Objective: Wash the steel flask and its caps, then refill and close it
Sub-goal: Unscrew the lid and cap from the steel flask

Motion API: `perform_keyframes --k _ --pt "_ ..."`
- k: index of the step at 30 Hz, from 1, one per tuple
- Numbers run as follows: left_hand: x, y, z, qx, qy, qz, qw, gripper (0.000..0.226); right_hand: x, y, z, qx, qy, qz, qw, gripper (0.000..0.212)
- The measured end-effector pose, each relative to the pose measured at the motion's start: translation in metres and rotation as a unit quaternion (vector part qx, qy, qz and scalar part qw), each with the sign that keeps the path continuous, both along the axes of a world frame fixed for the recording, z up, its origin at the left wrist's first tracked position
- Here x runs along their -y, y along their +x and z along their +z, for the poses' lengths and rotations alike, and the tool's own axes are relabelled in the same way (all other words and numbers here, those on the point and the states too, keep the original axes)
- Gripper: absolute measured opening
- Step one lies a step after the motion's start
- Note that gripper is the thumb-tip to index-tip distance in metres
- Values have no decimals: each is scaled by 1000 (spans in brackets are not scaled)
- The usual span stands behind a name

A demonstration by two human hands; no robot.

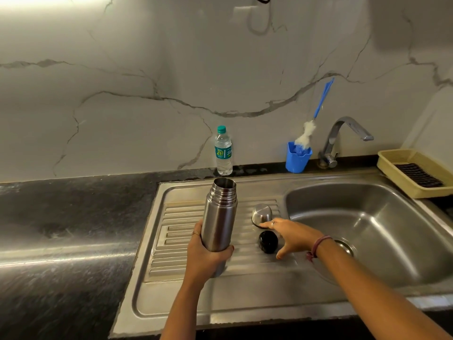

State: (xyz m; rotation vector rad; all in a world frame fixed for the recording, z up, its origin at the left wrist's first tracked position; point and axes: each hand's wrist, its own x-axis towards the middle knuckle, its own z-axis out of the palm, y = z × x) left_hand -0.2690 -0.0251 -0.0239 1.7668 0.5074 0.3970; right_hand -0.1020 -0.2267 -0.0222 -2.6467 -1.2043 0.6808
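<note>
— So where's the flask right now?

— Upright in my left hand, which is wrapped around the lower body of the steel flask. Its mouth is open, both caps off. It stands over the ribbed drainboard, at about nine o'clock from the basin.

— And your other hand?

— My right hand holds nothing; fingers spread and fairly straight, reaching over the two caps. The fingertips sit at the rim of the steel cup cap, which lies dome-up. The black inner cap is just beside it at six o'clock, under my palm's edge.

— How do you reckon these will handle?

— Rigid, smooth metal, likely slick once wet and soapy, so I'd keep a full wrap low on the body rather than a fingertip pinch. Empty, it should be light; refilled, noticeably heavier. I'd take the steel cap around its rim. The black one is small and may roll on the ribs.

— Washing gear?

— Bottle brush in a blue holder at twelve o'clock, tap beside it, and a plastic water bottle on the worktop behind.
</note>
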Motion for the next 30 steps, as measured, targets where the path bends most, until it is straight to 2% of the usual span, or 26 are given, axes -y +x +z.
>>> perform_keyframes --k 4,8,13,16,19,24,30 --pt "4 2 4 -1 -2 -4 1000 74 16 -1 22 -22 48 -34 998 82" --pt "13 5 12 9 -8 -24 1000 75 21 -15 36 -104 166 -77 978 73" --pt "34 15 24 28 -20 -65 997 80 5 -53 43 -262 340 -116 896 96" --pt "53 23 30 43 -36 -87 995 77 3 -66 45 -301 414 -144 847 87" --pt "75 33 32 49 -51 -113 991 74 7 -77 50 -315 465 -179 807 68" --pt "118 53 32 56 -81 -151 984 71 30 -74 43 -292 529 -288 743 81" --pt "175 78 26 59 -114 -173 977 76 88 -53 44 -243 526 -344 739 51"
